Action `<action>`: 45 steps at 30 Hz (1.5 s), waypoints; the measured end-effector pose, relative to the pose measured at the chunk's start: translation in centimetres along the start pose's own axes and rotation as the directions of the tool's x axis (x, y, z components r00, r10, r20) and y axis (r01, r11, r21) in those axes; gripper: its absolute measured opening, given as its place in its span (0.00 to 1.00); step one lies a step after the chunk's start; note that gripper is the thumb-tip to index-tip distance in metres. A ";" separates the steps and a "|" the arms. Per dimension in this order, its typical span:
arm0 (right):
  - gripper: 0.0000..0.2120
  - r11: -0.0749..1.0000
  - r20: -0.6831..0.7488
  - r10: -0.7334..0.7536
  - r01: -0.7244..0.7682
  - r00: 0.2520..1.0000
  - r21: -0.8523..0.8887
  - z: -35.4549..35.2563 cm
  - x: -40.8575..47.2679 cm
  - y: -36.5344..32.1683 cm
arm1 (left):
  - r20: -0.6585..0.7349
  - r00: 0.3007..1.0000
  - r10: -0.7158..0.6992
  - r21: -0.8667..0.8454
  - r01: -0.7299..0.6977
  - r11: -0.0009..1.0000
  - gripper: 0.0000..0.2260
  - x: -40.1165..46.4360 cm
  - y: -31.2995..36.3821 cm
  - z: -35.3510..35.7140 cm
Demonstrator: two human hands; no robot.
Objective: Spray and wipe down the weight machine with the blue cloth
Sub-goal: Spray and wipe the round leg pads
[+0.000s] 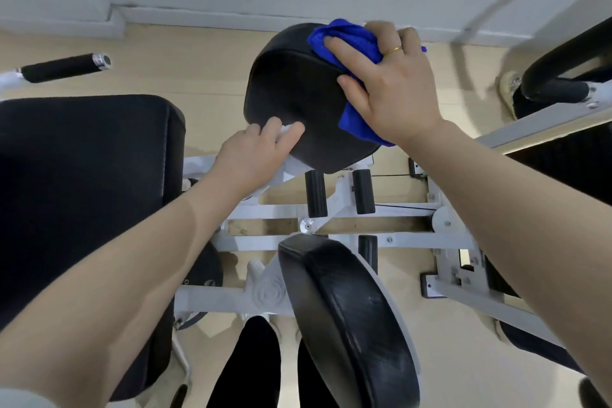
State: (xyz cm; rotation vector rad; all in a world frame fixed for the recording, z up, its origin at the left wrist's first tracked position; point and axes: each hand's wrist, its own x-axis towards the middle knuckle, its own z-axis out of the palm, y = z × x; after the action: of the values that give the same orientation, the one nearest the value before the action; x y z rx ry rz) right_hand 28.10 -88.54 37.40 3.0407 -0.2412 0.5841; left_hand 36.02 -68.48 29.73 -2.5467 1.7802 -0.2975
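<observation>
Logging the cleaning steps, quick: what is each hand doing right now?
Left hand: gripping the near edge of the round black pad, with something white under its fingers.
Right hand: pressing the blue cloth onto that pad.

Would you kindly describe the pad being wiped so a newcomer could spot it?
Start at the white machine frame; the round black pad stands at its far end, near the wall. Unlike the other pads, it has the right hand pressing a blue cloth on it.
</observation>
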 end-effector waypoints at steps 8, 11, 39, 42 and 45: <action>0.17 0.998 -0.113 -0.055 0.051 0.992 -0.036 0.4 -0.5 0.4 | 0.064 0.952 0.300 0.029 -0.302 0.953 0.25 3.0 3.7 0.4; 0.18 0.988 -0.136 -0.147 0.138 0.980 -0.070 0.8 0.2 0.9 | 0.299 0.935 0.192 -0.009 -0.198 0.980 0.26 3.5 4.1 0.5; 0.12 -0.873 0.879 0.434 -0.336 -0.199 0.355 8.9 1.0 -8.5 | 0.302 0.728 -0.615 -0.715 0.600 0.359 0.25 -0.1 -6.0 -6.5; 0.09 -0.803 0.893 0.450 -0.439 0.000 0.404 8.2 0.7 -8.2 | 0.284 0.709 -0.646 -0.726 0.599 0.338 0.24 -0.5 -5.6 -6.7; 0.17 -0.798 0.880 0.464 -0.384 0.101 0.465 5.9 1.7 -6.3 | 0.307 0.692 -0.653 -0.715 0.621 0.322 0.23 -0.1 -5.3 -7.2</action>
State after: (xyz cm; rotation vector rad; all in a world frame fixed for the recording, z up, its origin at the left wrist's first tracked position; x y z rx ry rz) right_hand 32.87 -82.96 32.50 -0.5725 1.1981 -0.3309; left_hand 39.70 -65.83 37.45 -3.8117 0.7942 0.6382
